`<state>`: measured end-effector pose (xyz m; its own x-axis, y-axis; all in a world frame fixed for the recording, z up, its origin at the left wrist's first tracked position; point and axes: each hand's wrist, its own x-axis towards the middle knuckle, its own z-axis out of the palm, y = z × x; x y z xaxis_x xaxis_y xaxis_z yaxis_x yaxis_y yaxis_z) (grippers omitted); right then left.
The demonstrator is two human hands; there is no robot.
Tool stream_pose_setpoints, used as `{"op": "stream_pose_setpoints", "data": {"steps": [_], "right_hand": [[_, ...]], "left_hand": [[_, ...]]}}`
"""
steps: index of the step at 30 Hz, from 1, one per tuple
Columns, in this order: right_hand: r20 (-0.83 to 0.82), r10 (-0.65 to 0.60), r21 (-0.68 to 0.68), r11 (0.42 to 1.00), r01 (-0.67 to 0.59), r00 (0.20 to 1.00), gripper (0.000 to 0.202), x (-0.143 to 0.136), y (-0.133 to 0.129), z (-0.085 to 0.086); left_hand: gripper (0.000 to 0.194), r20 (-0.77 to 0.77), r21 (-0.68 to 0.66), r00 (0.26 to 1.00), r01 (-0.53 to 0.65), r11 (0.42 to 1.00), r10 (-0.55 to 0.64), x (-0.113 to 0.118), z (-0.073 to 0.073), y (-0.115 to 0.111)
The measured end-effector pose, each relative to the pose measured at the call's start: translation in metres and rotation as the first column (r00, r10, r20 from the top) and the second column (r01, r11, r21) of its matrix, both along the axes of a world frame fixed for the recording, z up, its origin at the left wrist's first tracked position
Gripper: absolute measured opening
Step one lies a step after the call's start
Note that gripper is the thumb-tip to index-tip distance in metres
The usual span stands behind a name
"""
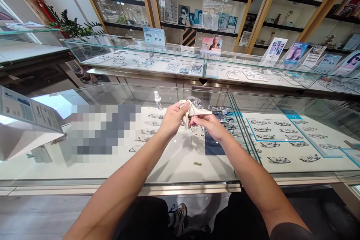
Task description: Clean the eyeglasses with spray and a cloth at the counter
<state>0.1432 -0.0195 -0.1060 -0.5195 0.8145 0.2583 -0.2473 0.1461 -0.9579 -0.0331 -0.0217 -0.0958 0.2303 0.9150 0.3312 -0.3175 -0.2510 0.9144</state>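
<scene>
Pinching cream cloth [201,111] above glass counter [171,168]: left hand [174,117], right hand [209,123], both closed. Glasses [197,131] at six o'clock, cannot tell if gripped. Spray bottle [158,101] at ten, gold bar [197,164] farther at six, pink poster [209,43] at twelve.

An eyewear shop: glass counters [180,170] show rows of spectacles [279,160], eyewear adverts [184,15] behind

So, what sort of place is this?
Probably an optician's shop: dark, thin-framed eyeglasses lie in rows inside a clear glass display counter, and a pale rectangular eyewear advertisement stands beyond.
</scene>
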Motion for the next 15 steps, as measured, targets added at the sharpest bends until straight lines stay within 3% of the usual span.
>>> {"op": "stream_pose_setpoints", "data": {"steps": [8,15], "right_hand": [[-0.054,-0.035,-0.037,0.999,0.033,0.998,0.030,0.0068,0.0041,0.0030],[-0.100,-0.059,-0.089,0.995,0.050,0.993,0.031,0.0092,0.0033,0.0065]], "left_hand": [[0.050,0.109,-0.113,0.994,0.022,0.993,-0.009,-0.0020,-0.0010,0.0041],[0.050,0.097,-0.086,0.993,0.077,0.993,-0.068,-0.0016,0.0010,0.0018]]}}
